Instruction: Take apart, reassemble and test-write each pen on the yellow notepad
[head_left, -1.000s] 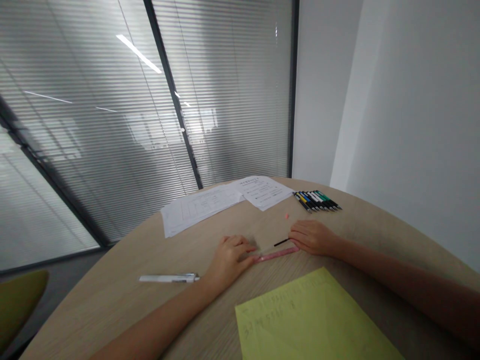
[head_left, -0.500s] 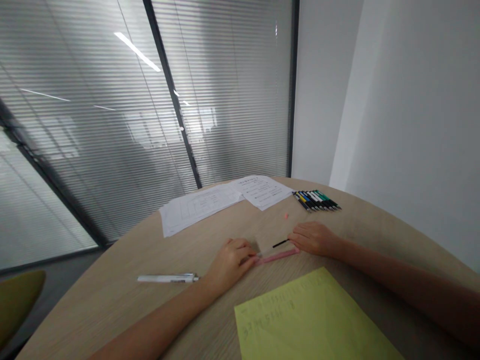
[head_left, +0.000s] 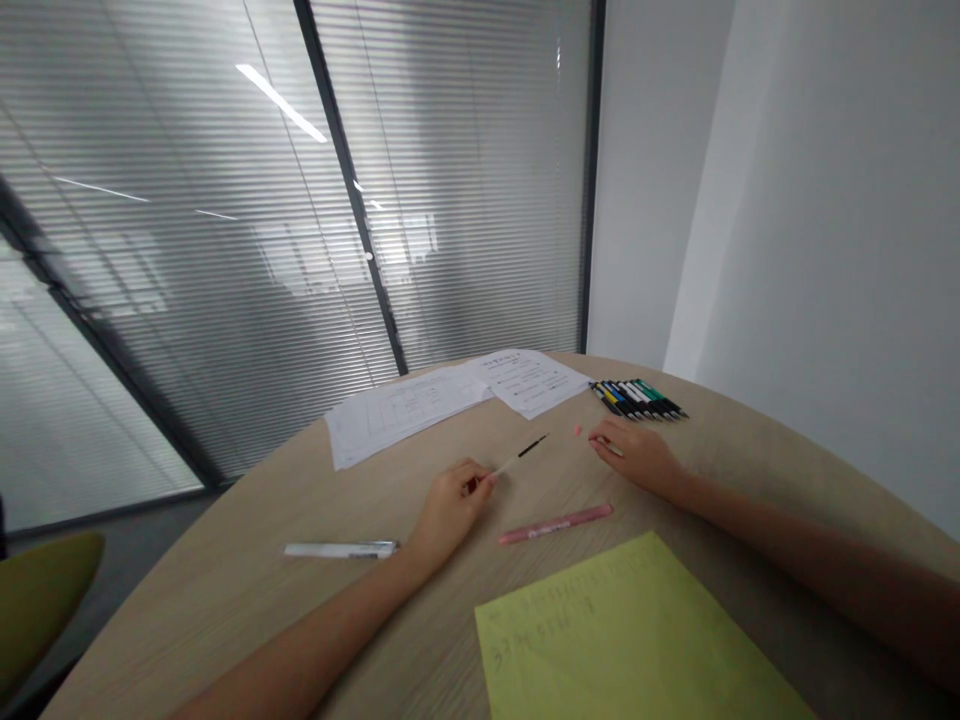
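Observation:
My left hand [head_left: 454, 505] pinches a thin pen refill [head_left: 532, 446], whose clear tube leaves the fingers and whose dark end points away to the upper right. My right hand [head_left: 637, 455] rests farther right with curled fingers; a small pale sliver shows at the fingertips, too small to name. Just beyond those fingertips lies a little pink piece [head_left: 577, 430] on the table. A pink pen barrel [head_left: 556, 523] lies by itself between the hands, nearer to me. To the left of my left wrist is a white pen [head_left: 341, 550].
Yellow paper [head_left: 622, 630] with faint handwriting covers the near part of the round wooden table [head_left: 225, 600]. White printed sheets [head_left: 409, 412] lie at the far edge, beside a row of several pens [head_left: 637, 398]. A yellow-green chair [head_left: 45, 605] stands left.
My left hand has lifted off the pink barrel and now holds the refill, which was by my right hand. My right hand has moved slightly away and right, leaving the barrel lying loose.

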